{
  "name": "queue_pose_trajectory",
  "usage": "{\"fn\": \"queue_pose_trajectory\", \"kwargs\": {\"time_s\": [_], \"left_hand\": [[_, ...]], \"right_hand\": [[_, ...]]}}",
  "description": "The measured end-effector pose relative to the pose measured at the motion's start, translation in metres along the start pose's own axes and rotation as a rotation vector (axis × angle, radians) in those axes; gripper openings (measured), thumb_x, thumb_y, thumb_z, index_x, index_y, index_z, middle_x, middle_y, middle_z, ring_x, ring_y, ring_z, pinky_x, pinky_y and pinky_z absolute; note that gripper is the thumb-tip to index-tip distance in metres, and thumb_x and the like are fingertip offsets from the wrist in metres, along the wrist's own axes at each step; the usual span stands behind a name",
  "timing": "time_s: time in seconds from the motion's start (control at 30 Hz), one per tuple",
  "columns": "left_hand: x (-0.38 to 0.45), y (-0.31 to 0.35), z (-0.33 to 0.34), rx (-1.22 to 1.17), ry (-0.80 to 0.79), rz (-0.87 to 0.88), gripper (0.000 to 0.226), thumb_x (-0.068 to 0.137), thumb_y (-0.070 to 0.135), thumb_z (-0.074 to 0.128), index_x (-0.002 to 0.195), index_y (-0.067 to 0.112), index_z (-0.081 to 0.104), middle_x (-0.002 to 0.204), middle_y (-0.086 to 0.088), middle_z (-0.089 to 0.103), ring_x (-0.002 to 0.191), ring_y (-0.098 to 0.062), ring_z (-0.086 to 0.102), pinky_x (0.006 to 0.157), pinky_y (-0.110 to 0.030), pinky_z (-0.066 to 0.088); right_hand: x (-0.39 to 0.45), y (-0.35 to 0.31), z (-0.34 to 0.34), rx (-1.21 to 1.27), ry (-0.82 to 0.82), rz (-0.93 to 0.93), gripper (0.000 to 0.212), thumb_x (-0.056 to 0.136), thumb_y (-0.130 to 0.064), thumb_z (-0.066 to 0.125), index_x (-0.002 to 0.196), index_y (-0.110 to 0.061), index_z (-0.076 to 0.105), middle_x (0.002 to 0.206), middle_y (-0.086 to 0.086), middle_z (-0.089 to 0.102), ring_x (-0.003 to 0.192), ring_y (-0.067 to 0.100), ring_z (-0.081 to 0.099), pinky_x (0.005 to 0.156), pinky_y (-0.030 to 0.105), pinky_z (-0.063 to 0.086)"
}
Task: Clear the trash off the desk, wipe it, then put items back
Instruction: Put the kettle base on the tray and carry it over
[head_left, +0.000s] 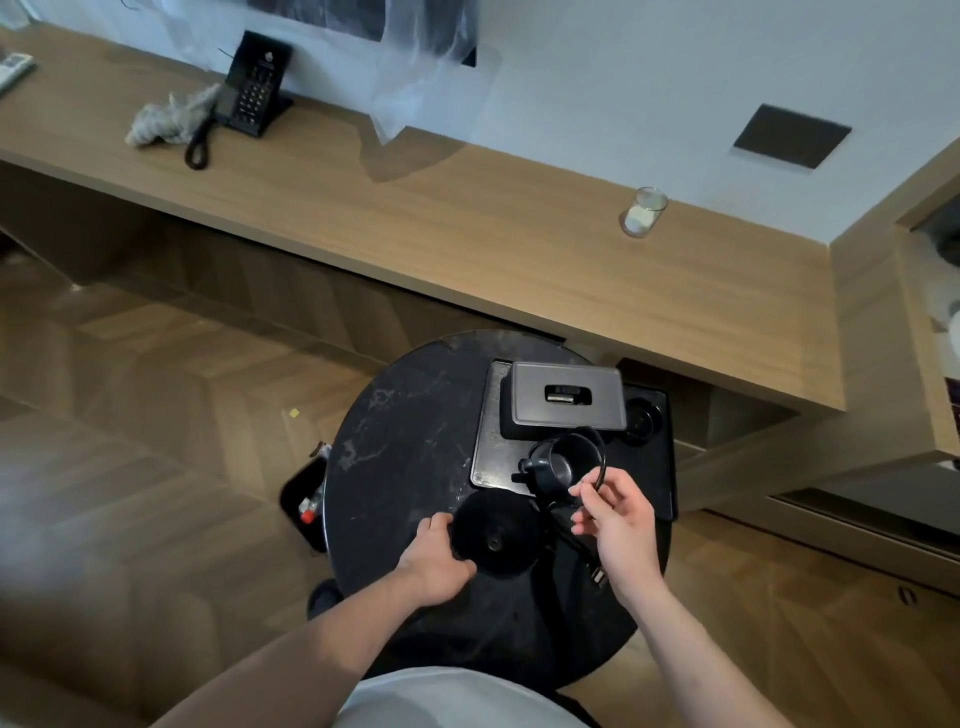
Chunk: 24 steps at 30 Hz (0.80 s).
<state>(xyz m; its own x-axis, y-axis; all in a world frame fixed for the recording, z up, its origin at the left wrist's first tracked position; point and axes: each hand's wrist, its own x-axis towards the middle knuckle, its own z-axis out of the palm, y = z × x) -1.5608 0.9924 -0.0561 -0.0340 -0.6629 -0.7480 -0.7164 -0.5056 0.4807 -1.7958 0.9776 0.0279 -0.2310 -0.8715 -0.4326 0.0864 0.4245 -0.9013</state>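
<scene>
On the round black table (405, 447) lies a round black kettle base (496, 532). My left hand (436, 561) grips its left rim. My right hand (618, 519) pinches the base's black cord (602, 462), which loops up over a black tray (649, 478). The cord's plug (597, 574) lies by my right wrist. On the tray stand a black kettle (558, 462) and a grey box (566, 397). The long wooden desk (467, 234) runs behind, with a grey rag (166, 117), a black phone (254, 85) and a glass candle (644, 210) on it.
A black waste bin (306, 504) with trash stands on the floor left of the round table. A clear plastic sheet (415, 78) hangs from the wall over the desk. A remote (13, 67) lies at the desk's far left. Wooden shelving (930, 332) is at the right.
</scene>
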Motion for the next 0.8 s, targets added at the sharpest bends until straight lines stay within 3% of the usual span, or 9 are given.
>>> {"fn": "queue_pose_trajectory", "kwargs": {"time_s": [0.27, 0.5, 0.6, 0.7, 0.8], "left_hand": [[-0.005, -0.010, -0.004, -0.059, 0.047, 0.025, 0.094, 0.077, 0.037, 0.079, 0.156, 0.020, 0.031, 0.147, 0.002, 0.038, 0.118, -0.020, 0.061, 0.103, -0.035, 0.053], [-0.014, -0.019, -0.025, -0.211, 0.141, 0.131, 0.127, 0.064, 0.038, 0.095, 0.163, 0.022, 0.018, 0.157, 0.006, 0.033, 0.133, -0.016, 0.050, 0.112, -0.033, 0.047], [-0.028, -0.013, -0.036, -0.202, 0.054, 0.239, 0.138, 0.052, 0.045, 0.099, 0.162, 0.030, 0.018, 0.153, 0.013, 0.037, 0.138, -0.008, 0.045, 0.117, -0.028, 0.040], [-0.040, -0.005, -0.038, -0.210, -0.082, 0.306, 0.134, 0.050, 0.047, 0.100, 0.159, 0.038, 0.024, 0.145, 0.018, 0.052, 0.135, -0.002, 0.050, 0.119, -0.029, 0.040], [-0.053, 0.007, -0.032, -0.238, -0.106, 0.341, 0.121, 0.049, 0.046, 0.101, 0.150, 0.039, 0.033, 0.137, 0.023, 0.058, 0.126, 0.008, 0.054, 0.114, -0.023, 0.043]], "right_hand": [[0.003, -0.029, 0.007, -0.165, -0.309, -0.058, 0.016, 0.101, 0.003, 0.059, 0.102, -0.008, 0.070, 0.085, 0.008, 0.072, 0.066, 0.021, 0.058, 0.058, 0.031, 0.053], [-0.026, -0.053, 0.021, -0.247, -0.551, -0.140, 0.022, 0.103, 0.000, 0.057, 0.104, -0.016, 0.073, 0.084, 0.010, 0.070, 0.067, 0.023, 0.058, 0.062, 0.035, 0.054], [-0.045, -0.070, 0.030, -0.233, -0.620, -0.185, 0.024, 0.105, -0.003, 0.055, 0.105, -0.021, 0.072, 0.082, 0.008, 0.067, 0.067, 0.024, 0.059, 0.063, 0.037, 0.054], [-0.056, -0.089, 0.037, -0.125, -0.621, -0.231, 0.025, 0.105, 0.000, 0.052, 0.106, -0.018, 0.070, 0.078, 0.009, 0.063, 0.066, 0.025, 0.058, 0.061, 0.035, 0.053], [-0.061, -0.102, 0.047, -0.003, -0.609, -0.254, 0.021, 0.105, 0.003, 0.048, 0.105, -0.010, 0.065, 0.076, 0.011, 0.060, 0.064, 0.026, 0.057, 0.061, 0.034, 0.055]]}}
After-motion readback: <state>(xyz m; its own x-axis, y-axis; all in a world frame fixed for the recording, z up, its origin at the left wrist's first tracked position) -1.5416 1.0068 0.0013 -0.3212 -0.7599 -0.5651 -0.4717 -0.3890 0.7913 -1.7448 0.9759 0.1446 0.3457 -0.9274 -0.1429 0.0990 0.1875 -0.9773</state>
